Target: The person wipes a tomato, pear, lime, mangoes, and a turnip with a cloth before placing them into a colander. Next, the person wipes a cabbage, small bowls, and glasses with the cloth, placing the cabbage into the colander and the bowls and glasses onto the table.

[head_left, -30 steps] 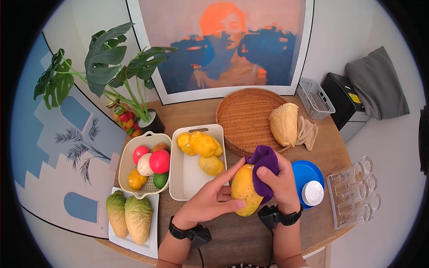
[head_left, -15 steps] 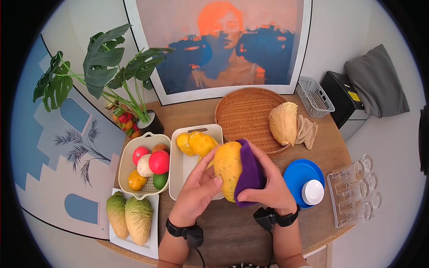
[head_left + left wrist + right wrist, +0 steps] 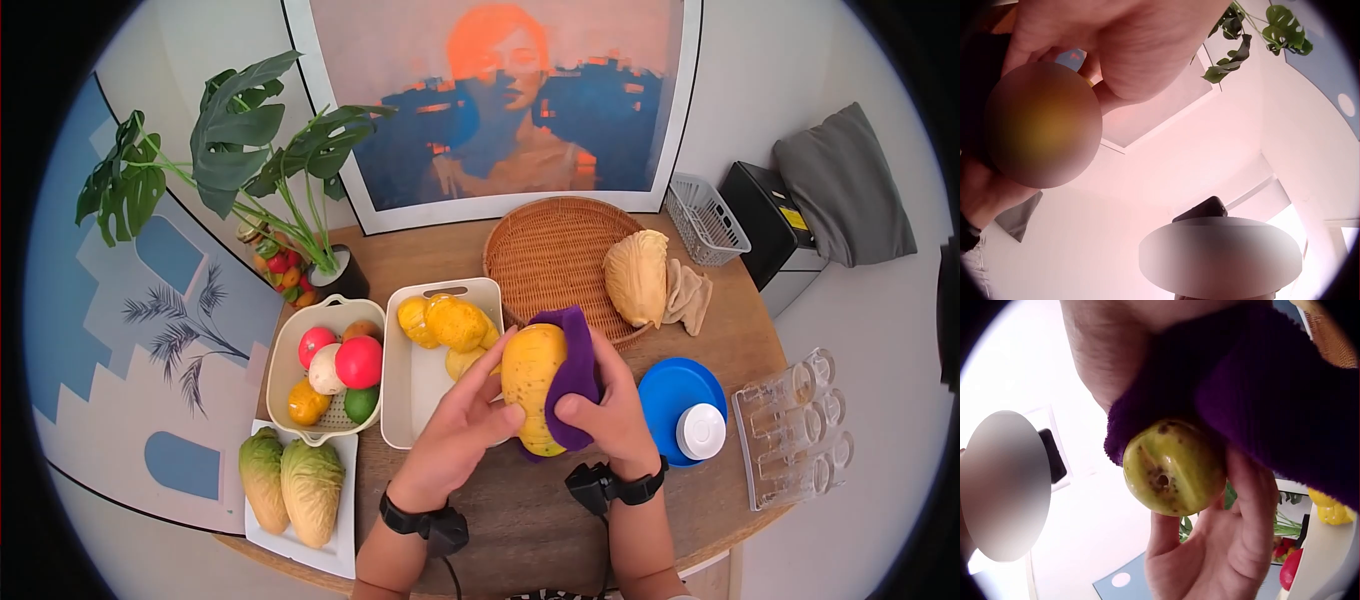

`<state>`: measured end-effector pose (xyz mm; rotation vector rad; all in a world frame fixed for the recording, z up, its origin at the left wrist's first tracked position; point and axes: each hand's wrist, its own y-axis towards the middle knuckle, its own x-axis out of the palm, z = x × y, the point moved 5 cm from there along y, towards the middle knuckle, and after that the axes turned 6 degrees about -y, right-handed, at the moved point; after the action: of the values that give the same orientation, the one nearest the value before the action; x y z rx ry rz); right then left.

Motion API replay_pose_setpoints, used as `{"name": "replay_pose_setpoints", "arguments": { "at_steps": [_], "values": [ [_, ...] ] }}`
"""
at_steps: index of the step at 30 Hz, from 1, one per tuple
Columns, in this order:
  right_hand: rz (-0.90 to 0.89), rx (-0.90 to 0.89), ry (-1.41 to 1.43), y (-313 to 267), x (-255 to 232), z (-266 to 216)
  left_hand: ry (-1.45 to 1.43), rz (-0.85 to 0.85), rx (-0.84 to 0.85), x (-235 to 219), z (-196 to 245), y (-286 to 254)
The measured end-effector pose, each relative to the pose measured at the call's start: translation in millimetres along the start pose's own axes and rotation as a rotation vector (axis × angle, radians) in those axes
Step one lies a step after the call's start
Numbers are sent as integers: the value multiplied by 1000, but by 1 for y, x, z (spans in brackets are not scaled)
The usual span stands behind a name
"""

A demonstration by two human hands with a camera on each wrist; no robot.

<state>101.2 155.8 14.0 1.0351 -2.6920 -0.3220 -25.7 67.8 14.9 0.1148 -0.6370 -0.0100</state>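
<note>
In front of my chest, my left hand [image 3: 452, 437] holds a large speckled yellow fruit [image 3: 528, 385], papaya-like, with fingers and thumb around its left side. My right hand [image 3: 618, 415] grips a purple cloth [image 3: 576, 388] and presses it against the fruit's right side, thumb on top of the cloth. The right wrist view shows the fruit's greenish end [image 3: 1172, 478] with dark spots and a small hole, the cloth [image 3: 1254, 394] folded above it. A blur covers the fruit in the left wrist view.
Left of my hands stands a white bin [image 3: 393, 400] with several yellow fruits [image 3: 455, 320]. Beyond it are a cream basket [image 3: 283, 345] of produce and two cabbages [image 3: 308, 490]. A wicker tray [image 3: 545, 265] lies behind. A blue plate [image 3: 665, 385] and a glass rack [image 3: 790, 430] stand at right.
The fruit rose and moved left with both hands, then came slightly back right. The cloth has been shifted over its right side, and the fruit has turned in my hands.
</note>
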Motion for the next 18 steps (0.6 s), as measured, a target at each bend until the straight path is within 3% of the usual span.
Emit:
{"name": "replay_pose_setpoints", "arguments": {
  "at_steps": [4,9,12,16,18],
  "values": [
    [18,-31,36,-2,-6,-7,139,-81,-2,8,1,0],
    [64,75,118,-6,-25,3,289,-152,-128,7,-6,-5],
    [69,121,117,-6,-26,9,435,-164,-100,6,-4,-5],
    [55,94,152,-5,-17,0,359,-132,-75,4,0,-4],
    [7,59,115,-3,-13,-3,169,-69,-10,4,5,-2]
  ]
}}
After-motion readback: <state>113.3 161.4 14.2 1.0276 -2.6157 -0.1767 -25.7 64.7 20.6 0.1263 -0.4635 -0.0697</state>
